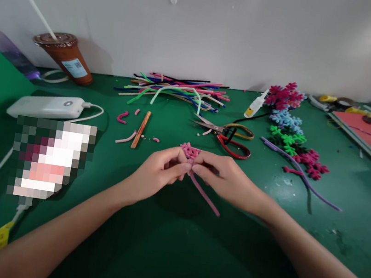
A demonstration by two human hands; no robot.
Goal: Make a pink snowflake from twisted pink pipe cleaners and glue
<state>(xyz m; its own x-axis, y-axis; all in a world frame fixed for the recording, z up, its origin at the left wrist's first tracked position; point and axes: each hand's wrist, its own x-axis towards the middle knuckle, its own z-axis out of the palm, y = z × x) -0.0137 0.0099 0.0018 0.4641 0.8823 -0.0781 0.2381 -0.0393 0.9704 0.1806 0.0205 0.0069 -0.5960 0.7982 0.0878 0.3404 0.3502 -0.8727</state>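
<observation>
Head view. Both hands meet at the middle of the green felt-covered surface [162, 247]. The left hand [157, 172] and the right hand [223, 179] each pinch, with fingers closed, the pink fuzzy pipe-cleaner piece [192, 158]; its looped, flower-like head shows just above the fingertips and its straight stem trails down and to the right onto the surface. The step in hand appears to be twisting or shaping the looped head against the stem. The next move probably calls for a firm pinch at the join by one hand while the other turns or bends the free wire.

Just beyond the hands lie the red-and-yellow-handled scissors [230, 134], and farther back the heap of multicoloured pipe cleaners [178, 90] near the wall. A short orange stick [141, 128] and pink offcuts lie to the left; a white power bank [45, 106] and a lidded drink cup with straw [67, 56] sit further left. A row of finished chenille snowflake shapes [290, 127] and a long purple pipe cleaner [305, 178] lie to the right. Open room remains in front of the hands, toward the near edge of the surface.
</observation>
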